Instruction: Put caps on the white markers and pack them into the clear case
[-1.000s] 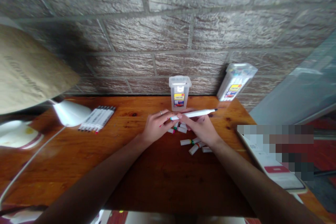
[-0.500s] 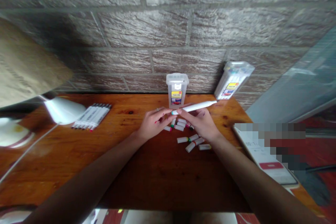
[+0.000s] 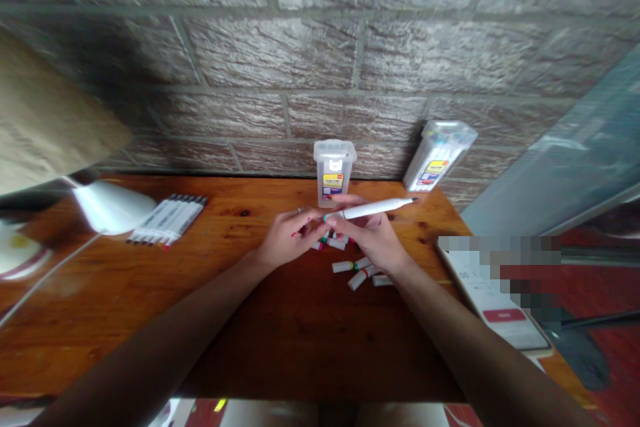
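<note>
A white marker (image 3: 375,209) is held between my two hands, slanting up to the right above the table. Its dark tip at the right end is bare, and the left end is teal. My right hand (image 3: 377,240) is closed around the barrel, thumb in front. The fingers of my left hand (image 3: 287,238) pinch the teal end; whether a separate cap is there I cannot tell. Loose marker caps (image 3: 343,267), white with coloured ends, lie beneath my hands, some hidden by the right one. Behind the hands stands a clear plastic marker case (image 3: 334,163).
A second clear case (image 3: 440,157) with markers in it leans by the wall at right. Several capped markers (image 3: 167,220) lie in a row at left, beside a white lamp (image 3: 113,207) with its cable. A tablet (image 3: 505,307) rests on the right table edge.
The marker has shifted slightly left and down along with my right hand, which covers more of the caps. The whole view has moved a little.
</note>
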### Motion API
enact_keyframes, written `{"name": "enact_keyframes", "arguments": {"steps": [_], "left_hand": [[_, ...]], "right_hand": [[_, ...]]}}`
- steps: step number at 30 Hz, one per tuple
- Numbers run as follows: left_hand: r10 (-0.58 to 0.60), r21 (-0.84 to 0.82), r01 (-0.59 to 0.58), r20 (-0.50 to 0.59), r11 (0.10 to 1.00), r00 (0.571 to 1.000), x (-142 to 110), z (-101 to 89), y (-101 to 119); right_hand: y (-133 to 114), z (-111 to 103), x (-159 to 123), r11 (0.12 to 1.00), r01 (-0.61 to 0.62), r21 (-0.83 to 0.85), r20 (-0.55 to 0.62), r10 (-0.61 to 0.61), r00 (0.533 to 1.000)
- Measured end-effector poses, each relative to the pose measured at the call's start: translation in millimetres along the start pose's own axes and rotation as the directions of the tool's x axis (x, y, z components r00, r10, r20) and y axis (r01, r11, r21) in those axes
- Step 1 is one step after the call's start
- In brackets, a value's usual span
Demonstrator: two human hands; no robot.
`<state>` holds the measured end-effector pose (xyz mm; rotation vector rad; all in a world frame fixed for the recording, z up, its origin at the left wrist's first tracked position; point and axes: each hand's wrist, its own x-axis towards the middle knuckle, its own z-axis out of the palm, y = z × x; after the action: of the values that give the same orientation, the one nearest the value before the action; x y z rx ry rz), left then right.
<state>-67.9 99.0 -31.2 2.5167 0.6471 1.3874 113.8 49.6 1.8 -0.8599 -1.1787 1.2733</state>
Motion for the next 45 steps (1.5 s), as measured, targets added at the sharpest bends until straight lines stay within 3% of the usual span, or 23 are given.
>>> {"name": "enact_keyframes", "arguments": {"steps": [6, 11, 15, 18, 22, 26, 28, 31, 34, 45], "left_hand": [[-0.024, -0.019, 0.023, -0.049, 1.000, 0.999, 0, -1.1, -3], [-0.042, 0.006, 0.042, -0.015, 0.999, 0.999, -1, 0.4, -3], [-0.031, 0.043, 0.031, 0.004, 0.999, 1.000, -2, 0.7, -4], [-0.088, 0.062, 0.089, -0.018, 0.994, 0.996, -1, -3.4, -12], [-0.270, 0.131, 0.274, -0.045, 0.953, 0.962, 1, -12.6, -30], [-0.390, 0.444, 0.374, -0.059, 0.814, 0.919, -2, -15.3, -47], [-0.459, 0.540, 0.389, -0.006, 0.746, 0.888, -6, -13.0, -52], [-0.547, 0.563, 0.394, 0.127, 0.727, 0.827, -11, -8.9, -56], [-0.571, 0.567, 0.393, 0.172, 0.723, 0.803, -11, -7.2, -59], [-0.580, 0.588, 0.385, 0.182, 0.711, 0.794, -9, -8.7, -55]], "right_hand": [[4, -2, 1, 0.993, 0.008, 0.114, 0.053, -0.014, 0.998], [4, -8, 4, 0.995, 0.005, 0.104, 0.074, -0.013, 0.997], [-9, -19, 9, 0.996, 0.086, 0.004, -0.033, -0.086, 0.996], [-15, -28, 14, 0.981, 0.183, -0.062, -0.161, -0.190, 0.968], [-12, -32, 18, 0.988, 0.156, -0.001, -0.219, -0.153, 0.964], [-5, -26, 14, 0.989, 0.104, -0.108, -0.121, -0.117, 0.986], [-3, -21, 10, 0.986, 0.082, -0.148, -0.052, -0.091, 0.995], [-2, -13, 6, 0.993, 0.022, -0.117, 0.010, -0.021, 1.000], [-1, -8, 4, 0.994, -0.018, -0.106, 0.004, 0.019, 1.000], [-1, -8, 4, 0.987, -0.005, -0.161, -0.084, -0.008, 0.996]]}}
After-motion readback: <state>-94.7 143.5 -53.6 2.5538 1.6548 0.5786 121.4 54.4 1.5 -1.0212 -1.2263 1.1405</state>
